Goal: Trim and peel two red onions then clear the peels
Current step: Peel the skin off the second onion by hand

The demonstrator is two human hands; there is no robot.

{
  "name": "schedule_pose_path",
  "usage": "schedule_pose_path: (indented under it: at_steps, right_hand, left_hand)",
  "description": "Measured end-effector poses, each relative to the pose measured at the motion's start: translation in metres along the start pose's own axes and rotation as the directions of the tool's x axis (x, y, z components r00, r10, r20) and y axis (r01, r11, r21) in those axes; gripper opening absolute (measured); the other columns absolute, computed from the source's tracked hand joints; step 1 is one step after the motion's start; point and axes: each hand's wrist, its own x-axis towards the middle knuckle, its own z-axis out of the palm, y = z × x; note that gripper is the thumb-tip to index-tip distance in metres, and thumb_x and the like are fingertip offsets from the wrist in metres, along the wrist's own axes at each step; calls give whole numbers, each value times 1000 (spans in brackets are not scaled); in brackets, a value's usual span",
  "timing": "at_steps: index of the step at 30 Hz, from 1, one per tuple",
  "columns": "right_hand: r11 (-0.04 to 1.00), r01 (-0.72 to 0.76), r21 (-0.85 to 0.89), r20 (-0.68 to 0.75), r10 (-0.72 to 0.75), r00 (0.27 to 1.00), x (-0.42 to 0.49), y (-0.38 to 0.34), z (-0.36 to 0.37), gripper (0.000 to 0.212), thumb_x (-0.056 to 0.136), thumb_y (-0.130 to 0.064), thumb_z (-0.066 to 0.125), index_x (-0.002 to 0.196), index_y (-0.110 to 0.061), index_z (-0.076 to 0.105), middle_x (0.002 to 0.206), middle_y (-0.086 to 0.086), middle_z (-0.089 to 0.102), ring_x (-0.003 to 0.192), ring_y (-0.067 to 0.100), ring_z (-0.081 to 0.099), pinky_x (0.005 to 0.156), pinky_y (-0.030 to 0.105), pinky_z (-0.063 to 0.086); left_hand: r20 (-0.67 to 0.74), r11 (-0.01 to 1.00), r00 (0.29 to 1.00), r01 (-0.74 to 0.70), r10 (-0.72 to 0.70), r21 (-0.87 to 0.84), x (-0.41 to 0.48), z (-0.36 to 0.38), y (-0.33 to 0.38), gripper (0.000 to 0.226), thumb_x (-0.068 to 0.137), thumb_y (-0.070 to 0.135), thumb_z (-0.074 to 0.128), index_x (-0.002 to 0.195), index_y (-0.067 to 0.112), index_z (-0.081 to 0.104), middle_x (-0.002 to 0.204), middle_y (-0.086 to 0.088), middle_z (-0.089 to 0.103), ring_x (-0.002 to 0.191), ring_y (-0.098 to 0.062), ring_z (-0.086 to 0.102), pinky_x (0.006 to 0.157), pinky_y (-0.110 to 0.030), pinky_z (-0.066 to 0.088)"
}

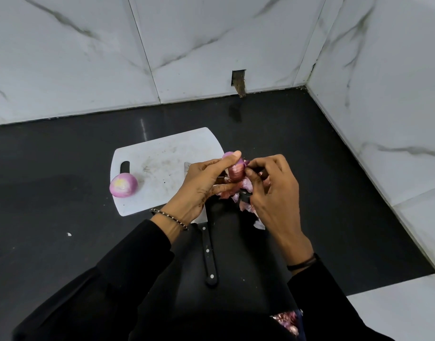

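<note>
black counter [63,168] | cutting board [162,156] | knife [209,257] | onion peels [258,225]

We list a black counter [63,168], white wall tiles [211,33] veined grey, a white cutting board [162,148] scuffed grey, a pink peeled onion [123,186] crowned pale yellow, a purple onion [236,172], pink peels [247,186], and a black knife handle [209,257] with silver rivets.

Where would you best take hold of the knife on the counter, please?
Grip the knife by its black riveted handle, from the near side: it points toward the person and lies uncovered, while the blade runs away under the left hand.
</note>
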Motion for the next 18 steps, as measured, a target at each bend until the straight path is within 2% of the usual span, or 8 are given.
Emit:
schedule_pose_path:
  at_steps: [5,10,13,18]
  right_hand:
    - [999,7,53,25,-9,1000,-1,1,-2,12,92,-8,68,96,-19,65,98,-11,57,89,9,57,73,32,52]
    - [992,-22,122,41,17,999,-6,-1,-1,10,93,-7,64,99,-15,65,99,-8,61,93,7,60,78,18,50]
    - [989,-41,143,37,37,999,-9,-3,1,10,94,-6,64,100,-13,65,98,-8,63,93,8,62,79,24,53]
    - [994,12,109,23,-15,1000,-10,-6,2,12,92,0,62,98,-10,64,94,-4,63,87,11,60,75,35,54]
  left_hand:
    - [-62,1000,998,-4,4,-8,2,2,-3,39,84,36,78,102,1,77,99,-18,76,89,-28,76,74,-29,61]
    - [-113,1000,994,-2,1,-12,1,7,-3,38,82,35,80,99,1,77,90,-14,78,75,-21,77,63,-23,59]
    - [-132,1000,991,-15,14,-9,1,8,-3,37,82,34,80,99,2,77,88,-13,78,72,-21,76,62,-22,58]
    - [-177,999,984,-27,31,26,1,11,-8,37,81,37,81,98,5,77,85,-11,78,71,-23,77,60,-25,60]
